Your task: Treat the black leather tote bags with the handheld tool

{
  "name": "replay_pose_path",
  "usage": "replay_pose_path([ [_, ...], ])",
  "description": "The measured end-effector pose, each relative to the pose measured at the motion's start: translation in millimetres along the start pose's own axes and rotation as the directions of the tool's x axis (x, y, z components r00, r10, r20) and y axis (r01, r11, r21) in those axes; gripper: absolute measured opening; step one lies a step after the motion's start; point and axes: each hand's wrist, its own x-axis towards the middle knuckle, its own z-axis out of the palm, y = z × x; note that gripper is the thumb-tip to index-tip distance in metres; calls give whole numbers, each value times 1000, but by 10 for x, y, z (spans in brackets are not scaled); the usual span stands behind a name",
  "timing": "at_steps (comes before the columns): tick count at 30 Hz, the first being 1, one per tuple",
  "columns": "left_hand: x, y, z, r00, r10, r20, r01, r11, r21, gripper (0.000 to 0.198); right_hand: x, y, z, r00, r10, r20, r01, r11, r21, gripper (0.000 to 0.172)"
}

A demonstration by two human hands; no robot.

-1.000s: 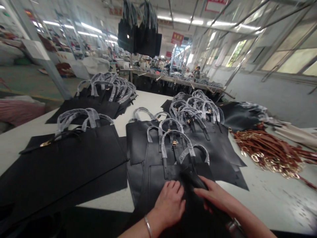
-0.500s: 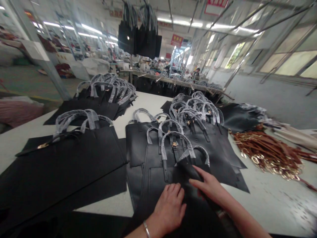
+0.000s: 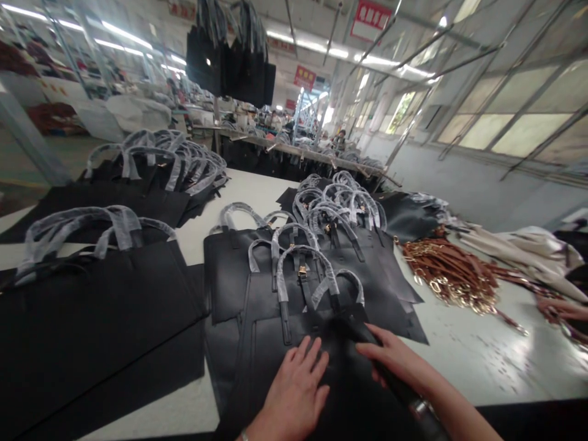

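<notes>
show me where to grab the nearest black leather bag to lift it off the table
Grip the plastic-wrapped handle of the nearest black leather bag at the top of its arch, coming from above on the near side. The arch seems to rise off the bag's flat body, leaving room underneath, while the flat leather offers little to grasp.

The left hand (image 3: pixel 296 392) is laid flat on a black leather bag (image 3: pixel 266 358), a long dark piece (image 3: pixel 392 381) is gripped by the right hand (image 3: pixel 395 358), and further black bags (image 3: pixel 340 257) and a pile of brown straps (image 3: pixel 450 269) are spread across a white table (image 3: pixel 459 361) nearby.
</notes>
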Motion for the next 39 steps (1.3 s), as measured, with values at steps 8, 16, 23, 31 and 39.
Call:
replay_pose_path([
  [8, 19, 16, -57, 1000, -3, 5, 3, 1000, -23, 52, -104, -158, -320, 984, -49, -174, 47, 999, -16, 63],
  [16, 40, 33, -66, 999, -16, 31, 17, 999, -39, 50, -129, 81, -70, 992, 80, 94, -85, 995, 46, 49],
  [23, 39, -20, 11, 999, 16, 42, -17, 1000, 15, 56, 44, -68, -221, 995, -13, -95, 18, 998, 59, 40],
  [31, 93, -81, 22, 994, 64, 90, -70, 996, 60, 62, 11, 186, -445, 987, 47, -152, -23, 987, 160, 27],
  [39, 83, -110, 75, 995, 78, 59, -82, 994, 67, 62, 123, 44, -509, 951, -28, -308, 84, 982, 170, 46],
])
